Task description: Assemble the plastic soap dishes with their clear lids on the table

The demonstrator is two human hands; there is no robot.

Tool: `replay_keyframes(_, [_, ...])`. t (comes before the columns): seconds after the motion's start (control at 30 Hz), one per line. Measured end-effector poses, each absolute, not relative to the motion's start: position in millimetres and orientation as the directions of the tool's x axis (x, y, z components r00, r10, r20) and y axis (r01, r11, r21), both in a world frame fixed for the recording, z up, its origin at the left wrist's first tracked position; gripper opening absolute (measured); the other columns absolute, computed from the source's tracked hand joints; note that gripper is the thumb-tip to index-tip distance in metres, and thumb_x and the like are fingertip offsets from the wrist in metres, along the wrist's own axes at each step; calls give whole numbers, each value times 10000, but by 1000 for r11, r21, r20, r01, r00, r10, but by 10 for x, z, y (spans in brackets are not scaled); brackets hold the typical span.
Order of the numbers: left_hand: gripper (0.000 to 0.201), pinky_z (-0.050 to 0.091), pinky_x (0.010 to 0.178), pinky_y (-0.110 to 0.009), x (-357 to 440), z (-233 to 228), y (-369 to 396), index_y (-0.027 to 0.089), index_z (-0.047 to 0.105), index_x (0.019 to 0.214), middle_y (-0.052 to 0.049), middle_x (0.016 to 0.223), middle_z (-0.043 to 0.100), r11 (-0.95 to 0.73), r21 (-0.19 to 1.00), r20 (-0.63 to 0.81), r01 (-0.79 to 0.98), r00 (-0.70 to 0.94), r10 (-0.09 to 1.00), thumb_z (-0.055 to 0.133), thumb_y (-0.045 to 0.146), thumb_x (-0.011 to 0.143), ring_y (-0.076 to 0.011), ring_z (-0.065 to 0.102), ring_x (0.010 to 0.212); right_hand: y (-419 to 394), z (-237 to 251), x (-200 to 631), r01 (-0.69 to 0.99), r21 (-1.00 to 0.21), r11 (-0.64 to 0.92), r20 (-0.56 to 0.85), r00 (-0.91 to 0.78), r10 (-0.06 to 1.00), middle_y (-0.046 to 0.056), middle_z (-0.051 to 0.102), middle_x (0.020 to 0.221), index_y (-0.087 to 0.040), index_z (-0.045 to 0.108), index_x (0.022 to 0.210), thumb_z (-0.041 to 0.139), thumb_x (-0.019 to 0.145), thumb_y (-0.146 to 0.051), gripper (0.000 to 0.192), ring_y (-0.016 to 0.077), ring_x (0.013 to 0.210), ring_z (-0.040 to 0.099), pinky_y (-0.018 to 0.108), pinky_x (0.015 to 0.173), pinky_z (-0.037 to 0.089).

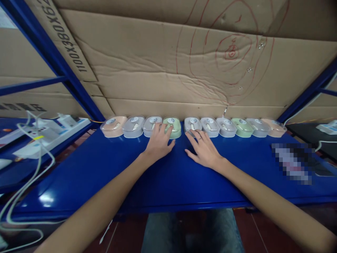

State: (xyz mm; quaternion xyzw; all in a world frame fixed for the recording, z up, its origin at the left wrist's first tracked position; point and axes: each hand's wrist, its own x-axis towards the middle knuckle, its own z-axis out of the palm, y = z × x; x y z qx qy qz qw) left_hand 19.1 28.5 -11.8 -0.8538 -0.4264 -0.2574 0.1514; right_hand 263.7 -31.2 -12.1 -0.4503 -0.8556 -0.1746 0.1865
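Head view: a row of small computer mice in clear plastic cases runs along the far edge of the glossy blue metal shelf [105, 168], against the brown cardboard sheet [163, 77].

The left hand [158, 142] lies flat, fingers spread, its tips resting on the pale green mouse in its clear case [172, 127] at the hand's 1 o'clock and on the grey cased mouse [152, 125] at 11 o'clock. It clamps nothing.

The right hand [203, 150] is also open and splayed, fingertips touching the grey mouse in a clear case [192, 124] at its 11 o'clock.

Each case looks light, rigid and smooth, probably slippery on the glossy shelf. The long side walls seem the safest place to pinch, since the thin lid may flex or pop.

White power strips and cables [39, 135] lie at 9 o'clock.
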Motion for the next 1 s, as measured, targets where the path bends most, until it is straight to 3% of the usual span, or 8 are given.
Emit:
replay_keyframes(0.13, [417, 499, 1107, -656, 256, -38, 170, 130, 647, 1375, -225, 1276, 656, -677, -4, 577, 736, 555, 599, 625, 333, 1011, -425, 587, 1238, -391, -107, 2658, 810, -30, 585, 493, -497, 714, 259, 550, 1570, -140, 450, 1634, 569, 1077, -471, 659, 431, 1439, 551, 641, 1160, 517])
replay_keyframes(0.3, [299, 533, 1108, -554, 349, 31, -19, 213, 668, 1312, -122, 1190, 737, -862, 202, 618, 465, 623, 480, 519, 362, 1100, -313, 684, 1129, -417, -82, 2677, 831, -139, 538, 483, -417, 770, 250, 528, 1543, -204, 419, 1640, 706, 975, -601, 826, 447, 1271, 659, 628, 1004, 609])
replay_keyframes(0.4, [295, 600, 974, -439, 392, 49, -136, 248, 667, 1335, -66, 1096, 771, -869, 371, 647, 328, 580, 496, 514, 382, 1122, -241, 731, 981, -437, -84, 2644, 832, -155, 533, 447, -422, 788, 231, 516, 1518, -222, 470, 1604, 730, 944, -652, 829, 419, 1182, 691, 603, 975, 611])
replay_keyframes(0.5, [289, 601, 869, -394, 383, 86, -167, 249, 680, 1311, -46, 986, 751, -854, 417, 686, 311, 508, 521, 522, 399, 1122, -220, 711, 892, -436, -77, 2637, 821, -172, 544, 421, -438, 794, 220, 538, 1473, -215, 522, 1550, 733, 955, -619, 748, 404, 1185, 685, 580, 993, 600])
replay_keyframes(0.6, [284, 581, 938, -443, 319, 141, -92, 233, 679, 1270, -58, 1002, 729, -848, 387, 696, 362, 489, 527, 570, 426, 1094, -250, 690, 969, -417, -18, 2719, 763, -219, 608, 417, -490, 765, 200, 564, 1435, -209, 527, 1507, 780, 928, -500, 696, 392, 1248, 651, 567, 1053, 573])
replay_keyframes(0.73, [431, 530, 1109, -530, 257, 173, 3, 259, 637, 1369, -92, 1294, 700, -839, 405, 567, 362, 621, 542, 703, 506, 1021, -305, 630, 1227, -404, 126, 2915, 664, -273, 696, 369, -597, 713, 164, 585, 1373, -223, 515, 1431, 848, 830, -421, 716, 377, 1281, 617, 533, 1050, 566])
replay_keyframes(0.9, [825, 472, 1246, -575, 309, 135, -61, 327, 500, 1557, -115, 1569, 510, -805, 498, 335, 324, 784, 523, 890, 522, 856, -352, 502, 1469, -386, 192, 3015, 636, -385, 669, 323, -586, 743, 124, 615, 1290, -247, 504, 1270, 893, 764, -503, 688, 324, 1147, 658, 452, 937, 580])
replay_keyframes(1.0, [869, 474, 1253, -588, 348, 120, -105, 330, 476, 1563, -120, 1582, 480, -800, 500, 304, 332, 797, 521, 911, 464, 823, -364, 499, 1476, -352, 105, 2980, 615, -475, 629, 310, -552, 774, 93, 643, 1236, -262, 463, 1191, 911, 731, -577, 716, 275, 1023, 674, 396, 825, 566])
